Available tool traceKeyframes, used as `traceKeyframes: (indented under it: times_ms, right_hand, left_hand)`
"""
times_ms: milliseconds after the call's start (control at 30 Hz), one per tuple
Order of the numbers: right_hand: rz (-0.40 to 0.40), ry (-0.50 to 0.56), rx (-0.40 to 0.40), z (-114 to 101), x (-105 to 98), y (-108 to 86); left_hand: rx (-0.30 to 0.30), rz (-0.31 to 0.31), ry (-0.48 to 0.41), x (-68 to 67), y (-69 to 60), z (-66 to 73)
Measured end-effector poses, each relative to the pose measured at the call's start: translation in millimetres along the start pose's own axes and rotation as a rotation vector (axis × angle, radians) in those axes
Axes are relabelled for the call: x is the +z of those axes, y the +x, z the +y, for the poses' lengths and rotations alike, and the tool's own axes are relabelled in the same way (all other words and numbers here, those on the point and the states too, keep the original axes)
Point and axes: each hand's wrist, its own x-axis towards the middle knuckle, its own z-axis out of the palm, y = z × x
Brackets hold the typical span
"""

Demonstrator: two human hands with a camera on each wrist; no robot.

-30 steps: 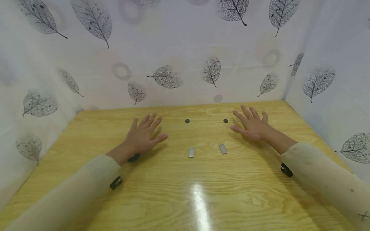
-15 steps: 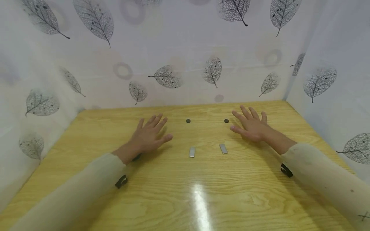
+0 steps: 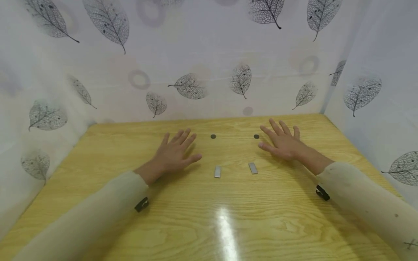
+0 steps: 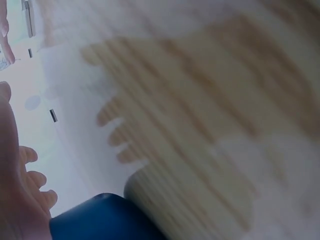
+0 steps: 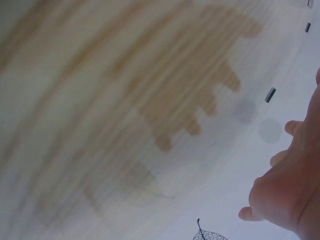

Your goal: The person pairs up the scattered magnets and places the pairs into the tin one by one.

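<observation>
Shifted toward three o'clock, my left grip (image 3: 172, 155), spread like my right grip (image 3: 285, 144), could, sweeping low, knock a bar (image 3: 217, 172).

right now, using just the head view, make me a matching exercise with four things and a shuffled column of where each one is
Things
1. flat silver rectangular bar on the left
2. small dark round disc on the right
3. white cloth with dark leaf prints
4. bare left hand with spread fingers

Places
a. behind the far edge of the yellow wood-grain table
b. left of every bar and disc
c. close to the fingers of the bare right hand
d. between the two hands, nearer the camera than either disc

Pairs: 1-d, 2-c, 3-a, 4-b
</observation>
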Motion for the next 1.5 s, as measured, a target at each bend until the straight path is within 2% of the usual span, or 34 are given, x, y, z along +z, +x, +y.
traceKeyframes:
  times_ms: [500,767,1000,1233,1500]
  right_hand:
    - [-0.016,0.000,-0.036,-3,2,-1.2]
    - [0.011,-0.016,-0.078,-8,3,-1.8]
    - [-0.014,-0.039,-0.100,-10,4,-0.8]
    - [-0.001,-0.042,-0.129,-10,7,-0.6]
    - [0.040,-0.023,-0.201,-14,9,-2.9]
  left_hand:
    - [0.042,-0.016,-0.013,4.1,3.1,13.4]
    - [0.066,0.010,0.006,4.8,6.6,18.9]
    - [0.055,0.028,0.003,5.1,4.8,23.8]
    - [0.080,0.049,-0.033,4.9,3.4,30.7]
    - [0.070,0.031,-0.081,5.4,3.6,37.1]
